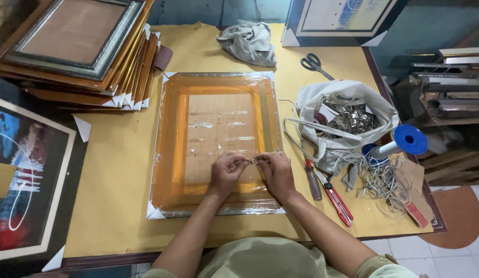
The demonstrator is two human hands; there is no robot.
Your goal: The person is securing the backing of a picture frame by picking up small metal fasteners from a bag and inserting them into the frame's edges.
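Observation:
A picture frame wrapped in orange-tinted clear plastic (167, 134) lies face down on the yellow-covered table, white cardboard protectors on its corners. My left hand (226, 171) and my right hand (275, 172) meet over the lower middle of its brown backing board. Both pinch a small metal piece (252, 161) between their fingertips, right above the board. The piece is too small to make out clearly.
A stack of frames (80, 46) sits at the back left and a painting (23, 175) at the left. To the right lie a screwdriver (312, 183), a red utility knife (338, 202), a white bag of metal hardware (347, 116), a blue wire spool (407, 140), and scissors (314, 63). A grey cloth (248, 42) lies at the back.

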